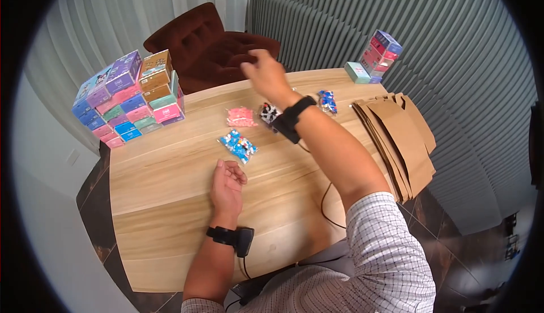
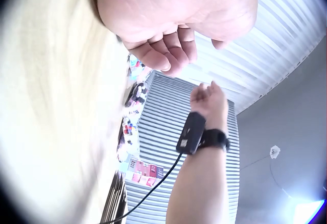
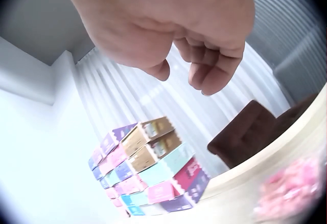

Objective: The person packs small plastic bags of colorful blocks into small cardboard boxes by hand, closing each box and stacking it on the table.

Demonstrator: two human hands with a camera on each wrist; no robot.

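My right hand (image 1: 266,77) is over the far side of the table (image 1: 158,199). Its fingers are loosely bent, with a gap between thumb and fingertips (image 3: 212,83) and nothing held. My left hand (image 1: 228,187) lies near the table's middle, palm turned up and fingers relaxed, also holding nothing. Just beyond it is a clear packet of blue and white pieces (image 1: 238,145). Behind that lies a packet of pink pieces (image 1: 241,117). A packet of black and white pieces (image 1: 268,112) is partly hidden by the right wrist, and a blue and red packet (image 1: 327,101) lies farther right.
Many small coloured boxes (image 1: 122,100) are stacked at the left end. A short stack of boxes (image 1: 381,55) stands at the far right, in front of brown paper bags (image 1: 396,143). A brown chair (image 1: 209,52) is behind the table. A cable (image 1: 324,202) runs across the tabletop.
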